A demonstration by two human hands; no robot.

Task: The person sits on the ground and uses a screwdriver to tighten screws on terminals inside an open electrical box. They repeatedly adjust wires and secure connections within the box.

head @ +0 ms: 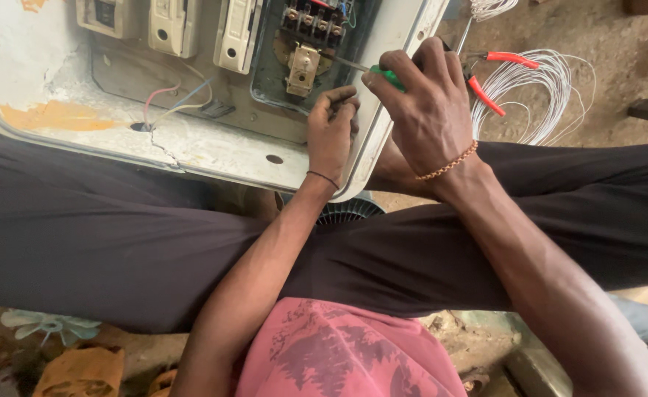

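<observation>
A big, worn white electrical enclosure (191, 151) lies open across the person's dark-trousered legs (118, 242), its inner plate scuffed and stained orange, with loose red, blue and white wires (177, 99) trailing over it. Along the top sit cream-coloured breakers (173, 26), and to their right a contactor block (305, 44) with a row of screw terminals. On the dirt floor beyond the box, to the right, lie a coil of white wire (552, 92) and red-handled pliers (497, 77), well apart from the work. The right hand (431, 110) is closed around a green-handled screwdriver (383, 73), its thin shaft reaching left toward the contactor block; the tip looks to sit at or just beside the block, though I cannot tell which screw it meets. The left hand (331, 132) is curled with fingers bunched at the lip of the enclosure just below the block; whether it pinches anything I cannot tell. To my eye this is the terminal-screw stage, and the next move would call for a steady tip kept square in the slot while the box is held from rocking.
</observation>
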